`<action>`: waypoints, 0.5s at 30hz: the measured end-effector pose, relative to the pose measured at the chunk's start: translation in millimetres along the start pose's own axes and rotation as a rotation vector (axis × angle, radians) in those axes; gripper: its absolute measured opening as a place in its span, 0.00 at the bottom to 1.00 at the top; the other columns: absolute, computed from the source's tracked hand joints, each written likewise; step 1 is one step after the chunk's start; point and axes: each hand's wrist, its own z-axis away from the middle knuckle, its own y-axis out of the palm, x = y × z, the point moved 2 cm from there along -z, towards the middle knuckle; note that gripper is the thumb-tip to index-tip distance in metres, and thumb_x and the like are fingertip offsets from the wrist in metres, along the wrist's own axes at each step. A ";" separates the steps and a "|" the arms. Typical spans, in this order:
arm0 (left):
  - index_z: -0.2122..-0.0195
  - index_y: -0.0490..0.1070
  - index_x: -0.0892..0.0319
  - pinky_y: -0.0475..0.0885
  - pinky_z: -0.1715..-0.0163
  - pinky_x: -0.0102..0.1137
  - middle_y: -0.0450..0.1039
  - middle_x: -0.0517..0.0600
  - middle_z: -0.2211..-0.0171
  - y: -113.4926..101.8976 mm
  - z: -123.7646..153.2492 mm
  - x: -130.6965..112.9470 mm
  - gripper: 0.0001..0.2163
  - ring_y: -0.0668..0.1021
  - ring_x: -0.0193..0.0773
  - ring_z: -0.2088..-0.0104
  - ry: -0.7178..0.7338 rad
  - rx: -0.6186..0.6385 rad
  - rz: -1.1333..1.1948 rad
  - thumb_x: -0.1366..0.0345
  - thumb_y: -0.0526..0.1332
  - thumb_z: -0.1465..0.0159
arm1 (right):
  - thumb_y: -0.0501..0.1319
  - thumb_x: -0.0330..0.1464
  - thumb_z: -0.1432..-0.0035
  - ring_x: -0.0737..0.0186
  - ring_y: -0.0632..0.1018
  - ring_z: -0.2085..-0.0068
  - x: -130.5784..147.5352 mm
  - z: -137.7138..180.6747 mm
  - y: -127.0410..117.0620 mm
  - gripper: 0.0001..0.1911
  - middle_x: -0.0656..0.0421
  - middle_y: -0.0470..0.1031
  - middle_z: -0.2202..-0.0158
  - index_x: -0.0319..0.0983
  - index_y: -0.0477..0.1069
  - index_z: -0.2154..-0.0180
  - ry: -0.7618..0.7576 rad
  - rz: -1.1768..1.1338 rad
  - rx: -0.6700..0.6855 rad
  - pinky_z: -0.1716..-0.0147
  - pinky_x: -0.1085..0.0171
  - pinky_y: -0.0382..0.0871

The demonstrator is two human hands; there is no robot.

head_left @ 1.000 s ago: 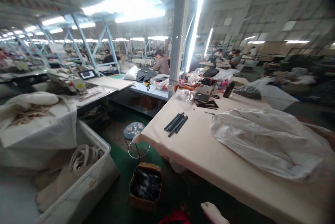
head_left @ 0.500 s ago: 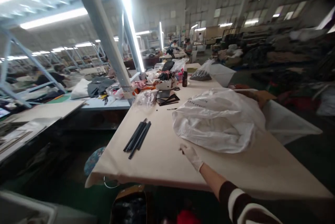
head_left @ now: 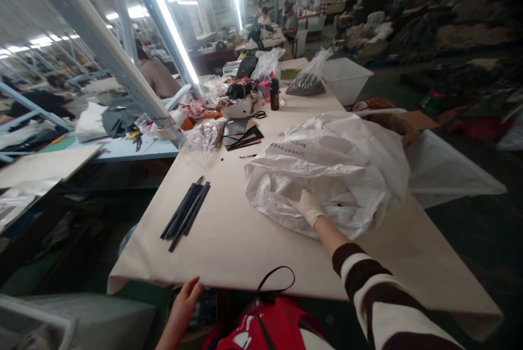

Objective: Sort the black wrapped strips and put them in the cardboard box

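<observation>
My right hand (head_left: 305,205), in a pale glove, rests with fingers spread on the near edge of a big crumpled white plastic bag (head_left: 327,170) on the beige table (head_left: 229,241). My bare left hand (head_left: 186,298) is low at the table's near edge, fingers loosely curled, holding nothing that I can see. A thin black loop of strap (head_left: 275,284) sticks up above a red thing (head_left: 265,328) at my body. A bundle of black strips (head_left: 186,212) lies on the table left of the bag.
At the table's far end are a dark bottle (head_left: 274,94), scissors (head_left: 259,115), black flat pieces (head_left: 241,134) and small plastic bags. A slanted metal post (head_left: 106,61) rises on the left. White bins (head_left: 445,167) stand to the right. Other people work at far tables.
My view has swung right and down toward the table. My right hand moved forward from the bare tabletop onto the white bag. My left hand and the red thing have come into view.
</observation>
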 end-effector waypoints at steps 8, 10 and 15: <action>0.54 0.66 0.66 0.68 0.55 0.36 0.74 0.58 0.60 69.4 9.0 -114.4 0.25 0.75 0.46 0.58 0.313 0.349 -0.025 0.52 0.58 0.48 | 0.47 0.36 0.39 0.59 0.73 0.63 3.8 19.3 -11.2 0.16 0.49 0.74 0.64 0.35 0.69 0.63 -0.152 -0.063 -0.075 0.64 0.62 0.60; 0.54 0.67 0.65 0.68 0.57 0.35 0.75 0.58 0.61 79.3 21.5 -133.1 0.25 0.75 0.45 0.59 0.306 0.456 -0.032 0.52 0.58 0.47 | 0.47 0.36 0.39 0.60 0.72 0.63 11.9 44.9 -13.9 0.16 0.51 0.74 0.65 0.36 0.70 0.64 -0.289 -0.144 -0.186 0.62 0.63 0.59; 0.55 0.68 0.62 0.66 0.57 0.35 0.74 0.56 0.58 83.9 25.3 -174.2 0.25 0.74 0.41 0.59 0.175 0.711 0.220 0.46 0.54 0.44 | 0.48 0.36 0.39 0.62 0.72 0.67 92.4 129.1 -1.5 0.15 0.55 0.73 0.72 0.39 0.70 0.70 -0.673 -0.277 -0.255 0.62 0.63 0.62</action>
